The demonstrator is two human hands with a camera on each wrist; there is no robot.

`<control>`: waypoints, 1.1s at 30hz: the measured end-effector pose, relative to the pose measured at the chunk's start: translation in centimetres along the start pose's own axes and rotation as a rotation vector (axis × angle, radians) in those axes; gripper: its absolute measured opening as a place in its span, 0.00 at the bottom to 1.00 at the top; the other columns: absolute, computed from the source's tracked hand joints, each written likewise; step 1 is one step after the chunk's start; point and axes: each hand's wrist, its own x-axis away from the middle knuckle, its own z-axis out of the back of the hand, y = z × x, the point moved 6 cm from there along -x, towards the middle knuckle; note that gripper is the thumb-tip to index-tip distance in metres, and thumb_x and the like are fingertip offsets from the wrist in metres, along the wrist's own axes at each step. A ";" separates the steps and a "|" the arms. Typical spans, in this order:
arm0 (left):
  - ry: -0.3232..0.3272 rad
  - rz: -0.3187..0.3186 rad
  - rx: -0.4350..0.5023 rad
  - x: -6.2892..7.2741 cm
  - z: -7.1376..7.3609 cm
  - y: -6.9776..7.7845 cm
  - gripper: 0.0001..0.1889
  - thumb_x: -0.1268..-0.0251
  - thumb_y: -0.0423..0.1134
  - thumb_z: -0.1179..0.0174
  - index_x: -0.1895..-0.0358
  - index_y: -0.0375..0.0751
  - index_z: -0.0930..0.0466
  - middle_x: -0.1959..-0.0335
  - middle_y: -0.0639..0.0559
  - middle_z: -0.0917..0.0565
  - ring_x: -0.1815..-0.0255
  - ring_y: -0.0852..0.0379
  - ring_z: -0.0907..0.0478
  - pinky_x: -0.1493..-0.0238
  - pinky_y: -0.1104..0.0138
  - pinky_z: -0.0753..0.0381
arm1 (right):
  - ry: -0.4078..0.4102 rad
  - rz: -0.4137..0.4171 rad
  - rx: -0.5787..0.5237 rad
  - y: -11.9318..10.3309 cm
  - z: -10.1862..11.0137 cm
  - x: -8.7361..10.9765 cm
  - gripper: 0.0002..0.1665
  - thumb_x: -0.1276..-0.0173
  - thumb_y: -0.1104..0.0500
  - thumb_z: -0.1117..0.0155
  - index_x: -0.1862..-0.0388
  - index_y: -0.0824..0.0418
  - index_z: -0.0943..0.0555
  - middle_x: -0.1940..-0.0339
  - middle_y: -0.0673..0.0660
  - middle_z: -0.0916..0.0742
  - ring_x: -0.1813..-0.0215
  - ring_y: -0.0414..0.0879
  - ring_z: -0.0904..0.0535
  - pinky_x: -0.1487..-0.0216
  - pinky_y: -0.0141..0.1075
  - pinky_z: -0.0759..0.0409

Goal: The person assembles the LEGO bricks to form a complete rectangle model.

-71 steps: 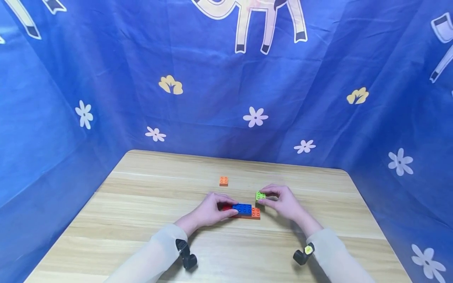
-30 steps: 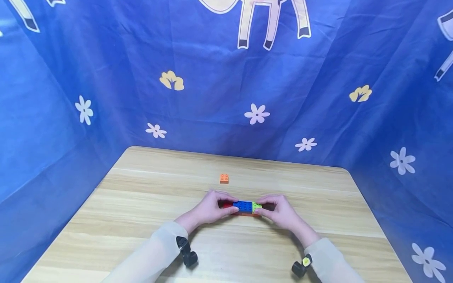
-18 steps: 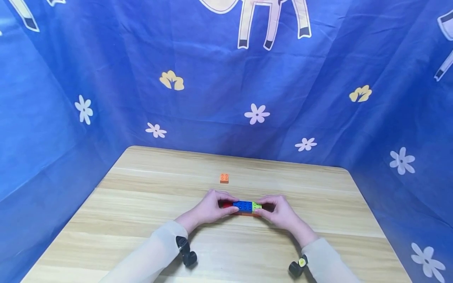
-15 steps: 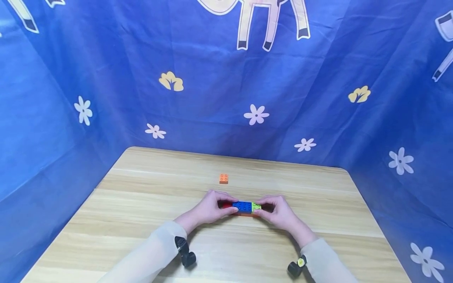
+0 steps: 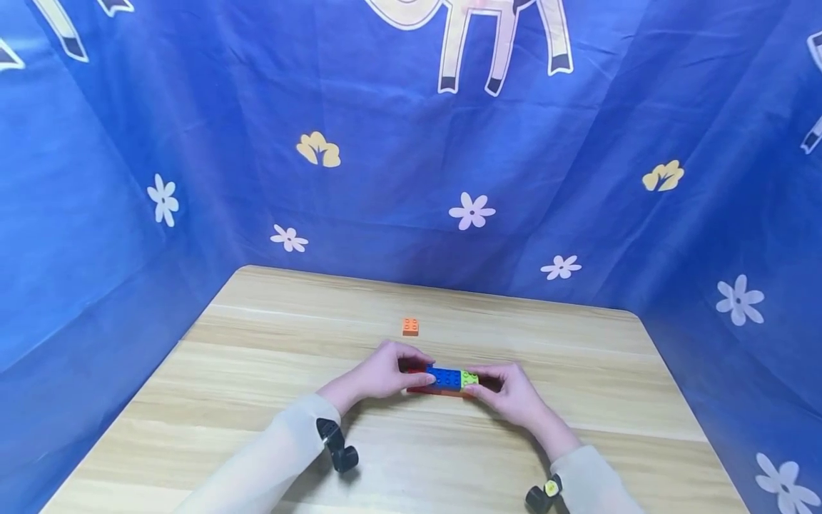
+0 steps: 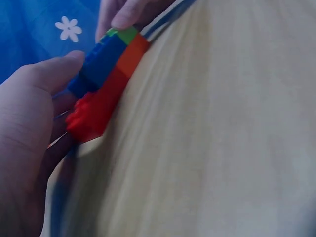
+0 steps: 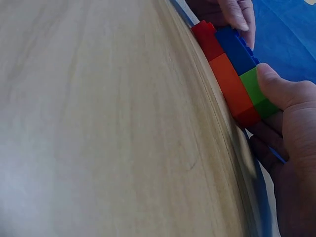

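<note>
On the table, a blue brick and a green brick sit side by side on a lower row made of a red brick and an orange brick. My left hand pinches the blue brick near its left end, thumb in front and fingers behind. With thumb and fingers, my right hand grips the green brick at the row's right end. In the right wrist view the green brick's lower edge meets the orange one. Studs of the red brick show beside the blue one in the left wrist view.
A loose small orange brick lies farther back on the wooden table. Blue patterned cloth hangs behind the table and along both sides.
My right hand has brought the green brick left and down onto the orange brick's right end, beside the blue one. The left hand has shifted slightly, uncovering more of the red brick.
</note>
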 end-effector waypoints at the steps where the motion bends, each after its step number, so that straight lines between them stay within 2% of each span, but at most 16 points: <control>1: 0.000 0.001 0.009 -0.2 0.2 0.0 0.21 0.31 0.49 0.26 0.43 0.38 0.11 0.52 0.56 0.09 0.51 0.62 0.14 0.47 0.64 0.15 | 0.002 -0.004 -0.005 0.0 0.0 0.0 0.20 0.33 0.51 0.20 0.44 0.56 0.09 0.49 0.50 0.08 0.47 0.45 0.13 0.43 0.37 0.16; 6: 0.027 0.017 0.039 -0.8 1.7 -0.3 0.25 0.30 0.47 0.26 0.40 0.32 0.14 0.48 0.46 0.10 0.50 0.56 0.12 0.44 0.62 0.14 | 0.001 -0.017 -0.011 0.0 -0.1 0.2 0.21 0.33 0.49 0.20 0.44 0.55 0.09 0.48 0.50 0.08 0.47 0.45 0.13 0.43 0.38 0.16; 10: 0.090 0.021 0.056 -1.4 3.0 -0.8 0.26 0.32 0.45 0.25 0.38 0.31 0.16 0.44 0.42 0.12 0.45 0.48 0.13 0.40 0.57 0.16 | -0.002 -0.022 0.008 0.0 -0.1 0.3 0.21 0.32 0.48 0.21 0.43 0.55 0.09 0.48 0.49 0.08 0.46 0.45 0.13 0.41 0.39 0.17; 14: 0.189 0.029 0.033 -2.1 4.5 -1.7 0.27 0.34 0.43 0.23 0.37 0.33 0.16 0.41 0.44 0.13 0.41 0.42 0.15 0.38 0.54 0.17 | -0.007 -0.036 0.018 0.2 0.1 0.2 0.22 0.32 0.48 0.21 0.43 0.54 0.09 0.47 0.49 0.09 0.45 0.45 0.13 0.40 0.40 0.17; 17: 0.256 0.033 -0.018 -2.6 5.5 -2.1 0.27 0.35 0.42 0.22 0.37 0.34 0.16 0.40 0.45 0.14 0.39 0.40 0.16 0.37 0.54 0.18 | -0.010 -0.031 0.013 0.2 0.2 0.2 0.22 0.32 0.48 0.21 0.42 0.54 0.09 0.48 0.49 0.08 0.46 0.45 0.13 0.42 0.39 0.17; 20: 0.288 0.036 -0.052 -3.1 6.1 -2.5 0.29 0.37 0.40 0.21 0.35 0.33 0.17 0.36 0.43 0.16 0.37 0.37 0.18 0.34 0.53 0.20 | -0.013 -0.021 0.011 0.2 0.2 0.1 0.21 0.32 0.49 0.21 0.42 0.54 0.09 0.49 0.49 0.08 0.48 0.44 0.13 0.45 0.38 0.16; 25: 0.272 0.070 -0.114 -3.7 6.5 -3.0 0.34 0.39 0.44 0.20 0.31 0.35 0.19 0.31 0.40 0.20 0.32 0.33 0.23 0.30 0.49 0.25 | -0.017 -0.011 -0.009 0.3 0.3 0.1 0.21 0.31 0.51 0.21 0.42 0.55 0.09 0.49 0.50 0.08 0.49 0.43 0.13 0.48 0.37 0.15; 29: 0.216 0.092 -0.173 -4.4 6.2 -3.5 0.36 0.39 0.49 0.21 0.30 0.35 0.20 0.31 0.41 0.20 0.28 0.37 0.26 0.25 0.49 0.31 | -0.010 -0.008 -0.017 0.2 0.3 0.1 0.20 0.31 0.54 0.21 0.42 0.58 0.10 0.49 0.52 0.08 0.49 0.45 0.12 0.47 0.37 0.15; 33: 0.185 0.114 -0.210 -4.8 6.0 -3.9 0.35 0.37 0.50 0.22 0.32 0.34 0.20 0.33 0.42 0.18 0.30 0.41 0.25 0.24 0.50 0.32 | -0.004 -0.001 -0.012 0.3 0.1 0.1 0.20 0.31 0.55 0.21 0.42 0.59 0.10 0.48 0.53 0.08 0.48 0.47 0.12 0.46 0.37 0.16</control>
